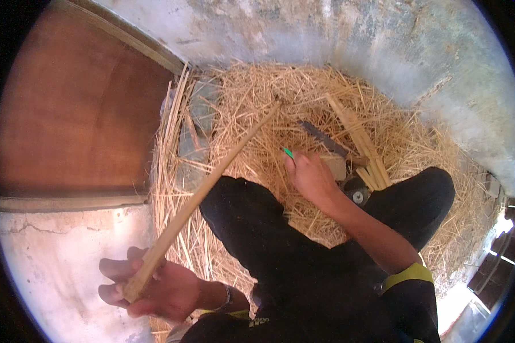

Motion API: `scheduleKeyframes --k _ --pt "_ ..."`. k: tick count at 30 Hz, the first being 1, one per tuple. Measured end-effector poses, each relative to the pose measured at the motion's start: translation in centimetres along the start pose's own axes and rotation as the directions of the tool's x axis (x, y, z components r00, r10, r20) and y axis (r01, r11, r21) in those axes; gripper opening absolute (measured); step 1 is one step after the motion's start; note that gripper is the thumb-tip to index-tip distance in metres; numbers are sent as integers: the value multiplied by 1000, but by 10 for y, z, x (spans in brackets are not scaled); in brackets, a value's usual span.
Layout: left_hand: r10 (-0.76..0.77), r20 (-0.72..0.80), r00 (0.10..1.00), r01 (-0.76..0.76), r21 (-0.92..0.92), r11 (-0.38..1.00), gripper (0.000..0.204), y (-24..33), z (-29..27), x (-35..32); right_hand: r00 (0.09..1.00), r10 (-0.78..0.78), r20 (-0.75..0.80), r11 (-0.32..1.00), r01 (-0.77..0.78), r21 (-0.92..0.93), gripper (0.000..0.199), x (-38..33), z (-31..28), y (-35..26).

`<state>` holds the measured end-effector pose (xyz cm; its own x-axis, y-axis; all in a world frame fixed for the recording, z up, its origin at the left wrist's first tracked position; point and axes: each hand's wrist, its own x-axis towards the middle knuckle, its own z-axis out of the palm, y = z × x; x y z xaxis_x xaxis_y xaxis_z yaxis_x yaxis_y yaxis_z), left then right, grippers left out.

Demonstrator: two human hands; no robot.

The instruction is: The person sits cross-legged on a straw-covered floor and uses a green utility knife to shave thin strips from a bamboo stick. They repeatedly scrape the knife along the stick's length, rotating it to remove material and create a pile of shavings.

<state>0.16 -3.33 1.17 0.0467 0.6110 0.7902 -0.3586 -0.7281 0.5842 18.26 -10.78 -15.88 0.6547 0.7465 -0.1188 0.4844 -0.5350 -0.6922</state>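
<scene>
No packages, labels, signs or screens appear anywhere in this view.

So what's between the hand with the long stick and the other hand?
In the head view, a bent knee in black trousers lies between the left hand, holding the long stick, and the right hand, with straw underneath.

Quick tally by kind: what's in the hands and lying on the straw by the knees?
Long bamboo strip, in left hand: 1
Green-tipped tool, in right hand: 1
Saw blade: 1
Bundle of split strips: 1
Wooden block: 1
Total: 5
</scene>
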Motion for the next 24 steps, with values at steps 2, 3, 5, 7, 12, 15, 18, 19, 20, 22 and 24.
scheduleKeyframes --k 2,3,5,7,12,15,18,19,20,22,24 --pt "-23 143 990 38 -101 994 32 0 -11 6 998 -41 -55 991 48 129 34 -10 -20 -32" --pt "-2 151 989 8 -37 999 32 1 -12 8 994 -74 -77 977 88 196 35 -14 -30 -50" --pt "34 175 984 -52 98 994 32 3 -7 9 966 -233 -115 883 260 391 36 -37 -52 -81" --pt "40 249 968 -26 -60 998 32 -2 0 10 912 -407 -47 727 355 587 32 -62 -80 -103" --pt "63 258 964 -35 -112 993 37 2 -2 6 927 -356 117 882 293 369 27 -71 -69 -106" --pt "61 196 979 -57 -28 998 31 2 5 4 976 -209 67 955 189 227 28 -50 -49 -80" --pt "72 177 982 -72 -7 997 27 0 11 0 904 -422 75 854 368 367 29 -71 -77 -106" --pt "80 180 980 -81 -2 997 27 -1 16 1 893 -447 -53 807 428 408 38 -74 -73 -111" --pt "89 183 979 -91 4 996 28 -1 18 1 910 -406 -82 834 406 374 38 -71 -65 -105" --pt "56 195 979 -55 -11 998 36 -5 11 -1 932 -329 -151 881 361 307 37 -57 -51 -96" --pt "40 183 982 -42 5 999 41 -7 6 2 937 -328 -122 896 349 275 37 -60 -53 -99"
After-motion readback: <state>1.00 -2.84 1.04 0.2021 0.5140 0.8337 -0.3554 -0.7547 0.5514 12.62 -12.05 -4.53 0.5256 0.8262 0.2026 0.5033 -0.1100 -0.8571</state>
